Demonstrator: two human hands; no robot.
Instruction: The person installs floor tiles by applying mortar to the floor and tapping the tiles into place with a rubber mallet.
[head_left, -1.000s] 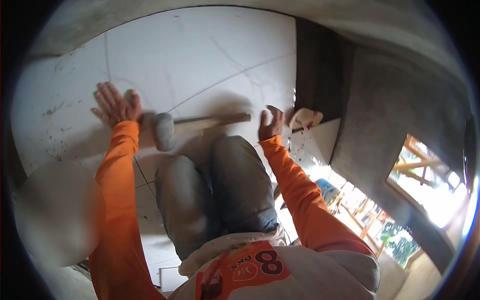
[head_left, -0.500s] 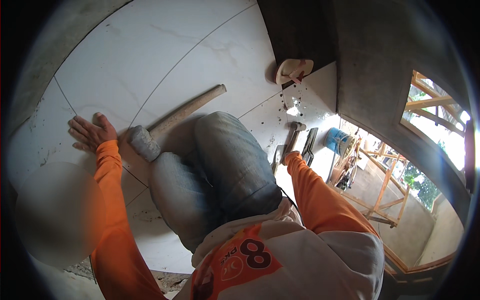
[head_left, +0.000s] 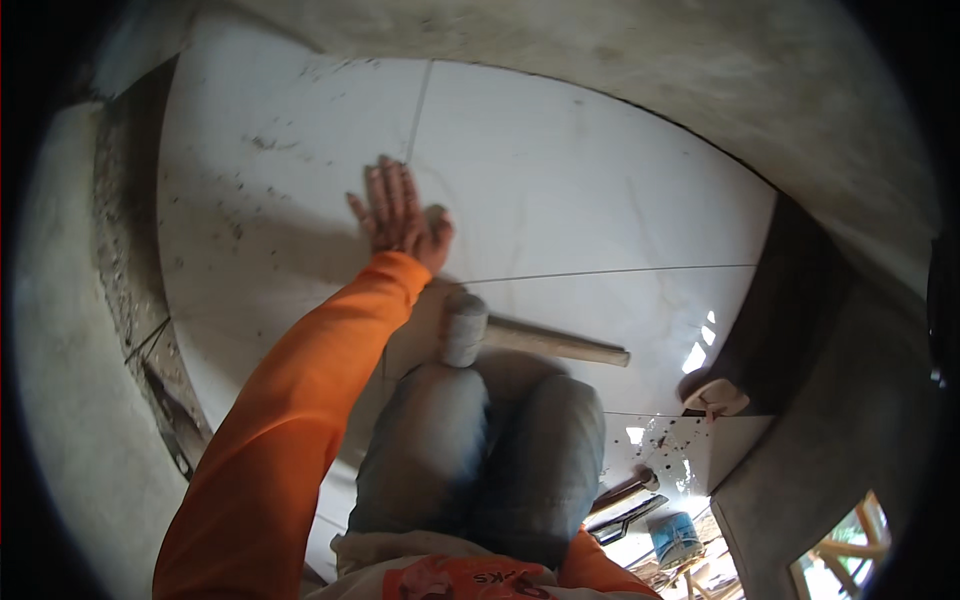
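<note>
My left hand (head_left: 402, 215) lies on a large white floor tile (head_left: 590, 170) with its fingers spread, close to the joint between two tiles. It holds nothing. A mallet with a grey, worn head (head_left: 464, 330) and a wooden handle (head_left: 560, 345) rests on the tiles just in front of my knees. Of my right arm only the orange sleeve (head_left: 598, 568) shows at the lower edge; the hand is hidden beside my leg. Near that side lie a hammer (head_left: 628, 490) and a dark flat tool (head_left: 630, 517), too small to make out exactly.
A slipper (head_left: 718, 397) sits at the right by a dark untiled strip (head_left: 790, 310). A blue bucket (head_left: 675, 538) stands at the lower right. Bare plastered walls (head_left: 640, 60) curve round the tiles. Grit dots the tiles, and a rough gap (head_left: 130, 240) runs along the left wall.
The view has swung to the left, so the left hand and mallet now appear nearer the middle. The right hand, seen earlier by the tools, has dropped out of sight behind the leg.
</note>
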